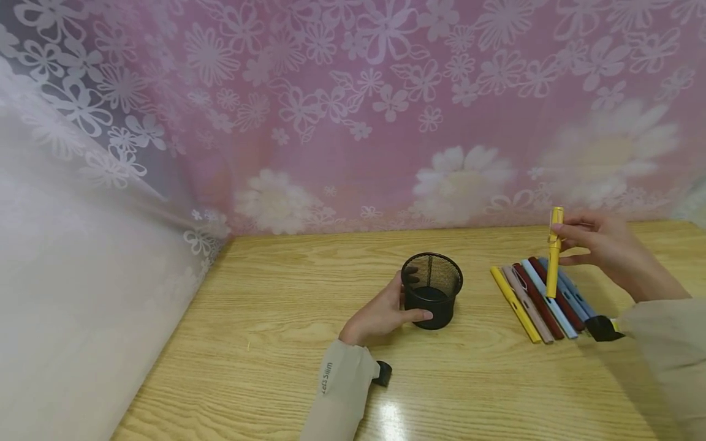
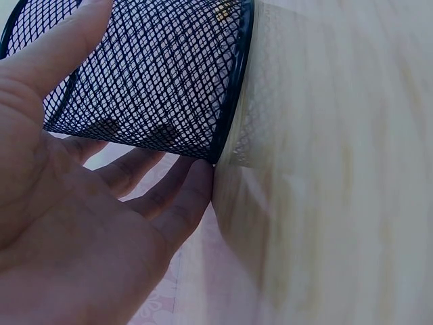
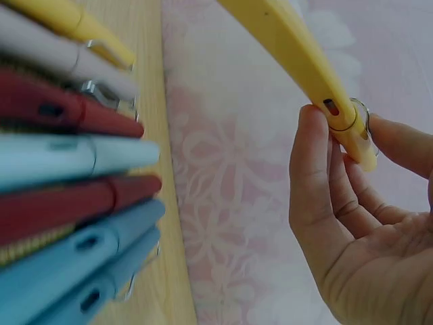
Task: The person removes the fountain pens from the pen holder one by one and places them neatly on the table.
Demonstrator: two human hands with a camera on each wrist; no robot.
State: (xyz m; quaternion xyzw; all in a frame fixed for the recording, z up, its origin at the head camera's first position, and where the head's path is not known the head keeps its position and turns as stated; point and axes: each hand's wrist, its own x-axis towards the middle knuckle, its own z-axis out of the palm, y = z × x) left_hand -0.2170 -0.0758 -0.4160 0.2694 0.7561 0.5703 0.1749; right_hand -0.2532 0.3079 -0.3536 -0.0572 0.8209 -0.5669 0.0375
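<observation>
My right hand (image 1: 603, 245) pinches a yellow pen (image 1: 553, 263) near its clip end, upright above a row of pens. In the right wrist view, the thumb and fingertips grip that yellow pen (image 3: 298, 61) around its metal clip. A black mesh pen holder (image 1: 441, 312) stands on the table, with no pens in it. My left hand (image 1: 380, 312) holds its left side, thumb across the front and fingers behind. In the left wrist view, the fingertips press low on the mesh wall (image 2: 155, 74) by the base.
Several pens lie side by side right of the holder: a yellow one (image 1: 515, 304), a pinkish-grey one (image 1: 526, 304), dark red ones (image 1: 540, 306), a pale blue one (image 1: 564, 318) and blue ones. A flowered pink curtain (image 1: 353, 122) hangs behind the wooden table (image 1: 248, 343).
</observation>
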